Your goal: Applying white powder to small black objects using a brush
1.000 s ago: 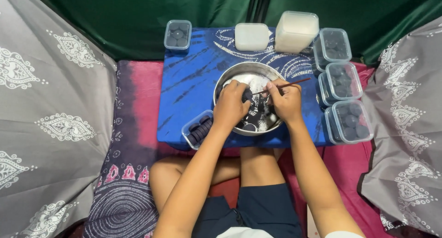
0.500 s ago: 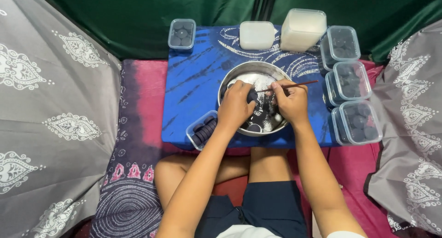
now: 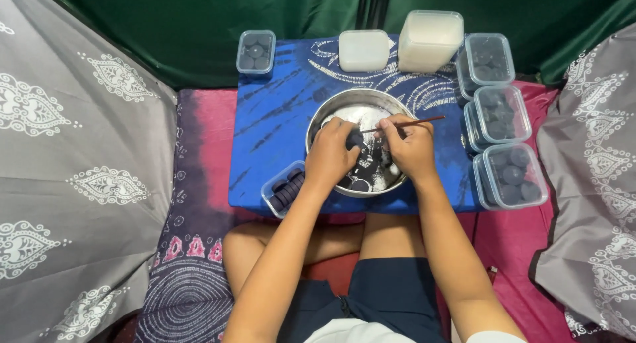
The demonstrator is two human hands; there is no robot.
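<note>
Your left hand [image 3: 331, 154] is curled over the steel bowl [image 3: 318, 127], fingers pinched on a dark round disc [image 3: 354, 139] held above the bowl's middle. Your right hand [image 3: 412, 147] is closed on a thin stick [image 3: 424, 121], gripped like a pen, with its tip pointing at that disc. More dark discs lie in the bowl among white powder.

Judging by the containers, the work looks well along. Just left of the bowl, at the near edge of the blue patterned cloth [image 3: 278, 117], an open clear tub [image 3: 283, 189] holds discs stacked on edge and is not yet full. To your right, three clear lidded tubs [image 3: 503, 144] in a row are filled with discs. A smaller lidded tub [image 3: 256, 52] sits at the far left corner. At the far edge stand a white square box [image 3: 363, 50] and a taller white tub [image 3: 430, 40]. No labels are visible on any of them.
</note>
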